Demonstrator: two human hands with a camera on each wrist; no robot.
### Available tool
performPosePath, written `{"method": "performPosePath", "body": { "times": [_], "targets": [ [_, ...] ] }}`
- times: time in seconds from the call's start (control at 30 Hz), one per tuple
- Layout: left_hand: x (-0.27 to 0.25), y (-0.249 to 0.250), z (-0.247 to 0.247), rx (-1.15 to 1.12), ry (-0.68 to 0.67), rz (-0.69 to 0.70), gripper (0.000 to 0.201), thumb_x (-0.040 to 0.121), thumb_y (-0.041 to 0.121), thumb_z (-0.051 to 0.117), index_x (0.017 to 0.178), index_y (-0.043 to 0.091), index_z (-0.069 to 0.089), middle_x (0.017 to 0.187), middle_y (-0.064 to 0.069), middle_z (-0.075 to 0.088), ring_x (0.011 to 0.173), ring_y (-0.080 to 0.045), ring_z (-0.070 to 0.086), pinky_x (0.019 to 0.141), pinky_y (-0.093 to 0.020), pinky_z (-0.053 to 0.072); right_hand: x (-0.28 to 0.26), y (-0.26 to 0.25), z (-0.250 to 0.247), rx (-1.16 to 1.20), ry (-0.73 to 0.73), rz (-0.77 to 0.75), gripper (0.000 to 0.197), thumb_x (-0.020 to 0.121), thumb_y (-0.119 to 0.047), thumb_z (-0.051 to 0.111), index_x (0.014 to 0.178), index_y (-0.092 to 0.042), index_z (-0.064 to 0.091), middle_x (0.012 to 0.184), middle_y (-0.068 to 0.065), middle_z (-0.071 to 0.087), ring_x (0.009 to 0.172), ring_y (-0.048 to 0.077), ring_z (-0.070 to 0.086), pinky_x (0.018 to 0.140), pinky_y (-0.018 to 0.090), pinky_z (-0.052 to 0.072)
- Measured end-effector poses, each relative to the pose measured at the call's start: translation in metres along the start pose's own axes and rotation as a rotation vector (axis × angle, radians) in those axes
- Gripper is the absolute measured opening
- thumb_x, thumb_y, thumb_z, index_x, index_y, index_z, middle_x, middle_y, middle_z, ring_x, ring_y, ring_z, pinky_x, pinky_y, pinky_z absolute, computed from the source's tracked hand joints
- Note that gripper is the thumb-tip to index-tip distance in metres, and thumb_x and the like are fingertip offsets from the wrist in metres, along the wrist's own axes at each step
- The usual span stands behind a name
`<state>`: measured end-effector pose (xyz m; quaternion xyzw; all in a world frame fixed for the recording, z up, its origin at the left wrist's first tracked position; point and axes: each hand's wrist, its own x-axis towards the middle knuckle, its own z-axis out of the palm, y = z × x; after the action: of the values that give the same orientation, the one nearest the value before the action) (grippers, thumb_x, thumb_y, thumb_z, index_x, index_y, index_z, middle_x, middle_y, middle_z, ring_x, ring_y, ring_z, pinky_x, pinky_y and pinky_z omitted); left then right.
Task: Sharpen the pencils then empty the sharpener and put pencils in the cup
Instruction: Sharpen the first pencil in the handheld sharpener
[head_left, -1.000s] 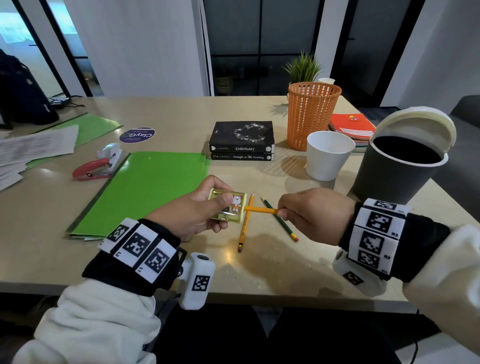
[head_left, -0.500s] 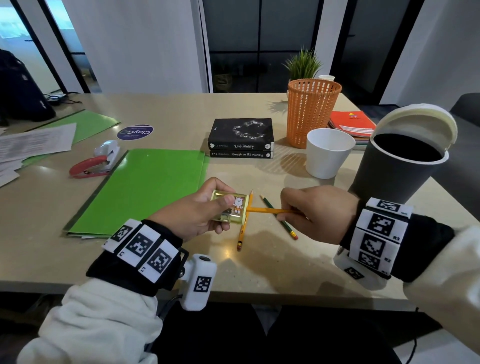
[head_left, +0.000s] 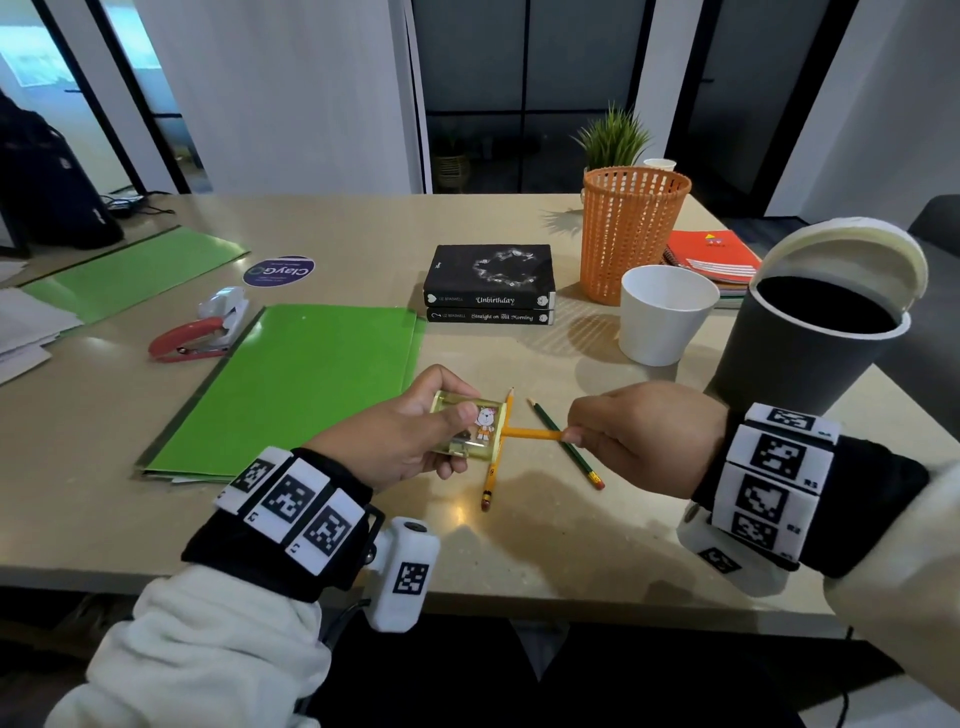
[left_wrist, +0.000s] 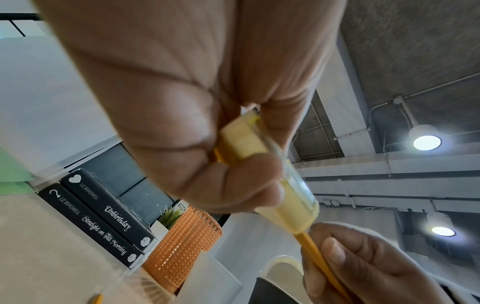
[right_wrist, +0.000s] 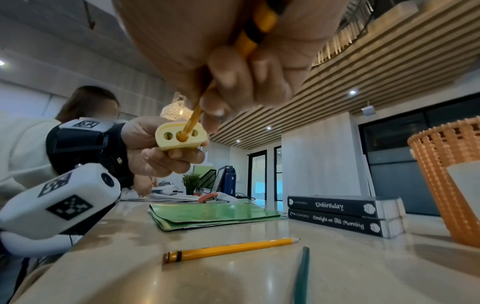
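My left hand (head_left: 415, 436) grips a small yellow sharpener (head_left: 470, 423) with a cartoon sticker, held just above the table. My right hand (head_left: 639, 439) pinches a yellow pencil (head_left: 532, 432) whose tip sits in the sharpener's middle hole (right_wrist: 182, 136). A second yellow pencil (head_left: 496, 452) lies on the table below them, and a green pencil (head_left: 566, 444) lies to its right. The white cup (head_left: 665, 314) stands upright behind my right hand. In the left wrist view the sharpener (left_wrist: 288, 205) and held pencil (left_wrist: 319, 261) show close up.
A dark bin (head_left: 810, 338) with its lid up stands at the right. An orange mesh basket (head_left: 631, 234), two stacked black books (head_left: 491, 283), a green folder (head_left: 296, 384) and a red stapler (head_left: 200, 330) are on the table. Another person sits at the far left in the right wrist view.
Both hands stay in place with the pencil in the sharpener; the right hand's grip has turned slightly along the pencil. Pencils on the table have not moved.
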<state>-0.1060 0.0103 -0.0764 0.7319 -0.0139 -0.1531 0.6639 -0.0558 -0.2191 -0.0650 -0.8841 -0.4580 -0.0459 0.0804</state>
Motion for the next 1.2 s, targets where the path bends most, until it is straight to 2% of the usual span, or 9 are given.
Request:
{"method": "performPosePath", "body": {
  "times": [0.1,0.23,0.37,0.47,0.6,0.73,0.8,0.93,1.2],
  "targets": [
    [0.000,-0.001,-0.002,-0.017,0.034,-0.006,0.009,0.092,0.020,0.042,0.100,0.016,0.042,0.081,-0.009,0.051,0.057,-0.010,0.054,0.048,-0.015,0.046,0.001,0.002,-0.002,-0.030,-0.100,0.065,0.031,0.095,-0.039,0.032,0.098,-0.018,0.055,0.082,0.000,0.063,0.074,0.019,0.054,0.065,0.030,0.045],
    [-0.002,-0.001,-0.016,-0.137,0.154,0.004,0.014,0.085,0.024,0.046,0.097,0.016,0.045,0.085,-0.015,0.052,0.062,-0.016,0.051,0.048,-0.017,0.047,-0.006,0.009,0.000,0.005,-0.051,0.101,0.027,0.094,-0.038,0.038,0.100,-0.018,0.055,0.083,-0.002,0.061,0.072,0.018,0.052,0.063,0.029,0.044],
    [-0.005,-0.002,-0.029,-0.178,0.247,0.038,0.007,0.093,0.020,0.041,0.092,0.017,0.047,0.089,-0.015,0.051,0.056,-0.013,0.053,0.048,-0.017,0.047,-0.009,0.013,0.003,0.056,0.002,0.116,0.020,0.093,-0.034,0.044,0.097,-0.017,0.053,0.078,-0.010,0.050,0.067,0.013,0.045,0.058,0.024,0.036],
    [-0.008,-0.001,-0.032,-0.177,0.236,0.041,0.008,0.091,0.022,0.043,0.092,0.016,0.048,0.086,-0.014,0.052,0.055,-0.013,0.053,0.047,-0.018,0.047,-0.008,0.014,0.004,0.065,0.023,0.115,0.016,0.093,-0.033,0.046,0.096,-0.018,0.051,0.077,-0.012,0.047,0.067,0.013,0.045,0.055,0.022,0.035],
    [-0.010,0.002,-0.030,-0.188,0.172,0.040,0.022,0.075,0.029,0.050,0.092,0.016,0.047,0.082,-0.014,0.054,0.054,-0.013,0.054,0.048,-0.018,0.047,-0.007,0.012,0.004,0.072,0.045,0.125,0.013,0.092,-0.033,0.048,0.093,-0.020,0.048,0.071,-0.017,0.040,0.064,0.013,0.042,0.051,0.016,0.030],
    [-0.009,0.002,-0.025,-0.200,0.152,0.040,0.024,0.074,0.028,0.050,0.093,0.015,0.046,0.080,-0.014,0.053,0.051,-0.012,0.054,0.044,-0.017,0.046,-0.007,0.010,0.002,0.022,0.064,0.145,0.019,0.092,-0.038,0.045,0.096,-0.020,0.049,0.075,-0.016,0.044,0.065,0.014,0.044,0.057,0.028,0.041],
    [-0.008,0.002,-0.021,-0.198,0.144,0.040,0.021,0.077,0.026,0.051,0.094,0.014,0.046,0.079,-0.013,0.053,0.051,-0.012,0.055,0.044,-0.017,0.046,-0.008,0.009,0.001,-0.005,0.064,0.150,0.021,0.092,-0.040,0.044,0.099,-0.020,0.049,0.075,-0.015,0.045,0.066,0.014,0.043,0.057,0.028,0.041],
    [-0.003,0.003,-0.010,-0.156,0.133,0.032,0.005,0.092,0.016,0.042,0.096,0.014,0.045,0.080,-0.011,0.053,0.052,-0.011,0.055,0.045,-0.016,0.046,-0.005,0.008,0.000,-0.029,0.056,0.136,0.021,0.093,-0.041,0.043,0.099,-0.021,0.048,0.077,-0.013,0.048,0.067,0.014,0.046,0.058,0.028,0.043],
    [-0.003,0.002,-0.005,-0.094,0.124,0.019,0.009,0.091,0.019,0.044,0.098,0.015,0.044,0.085,-0.011,0.052,0.055,-0.011,0.054,0.047,-0.015,0.046,-0.005,0.005,-0.003,-0.011,0.038,0.156,0.019,0.093,-0.040,0.042,0.097,-0.022,0.047,0.077,-0.010,0.050,0.069,0.015,0.050,0.061,0.030,0.048]
  ]
}}
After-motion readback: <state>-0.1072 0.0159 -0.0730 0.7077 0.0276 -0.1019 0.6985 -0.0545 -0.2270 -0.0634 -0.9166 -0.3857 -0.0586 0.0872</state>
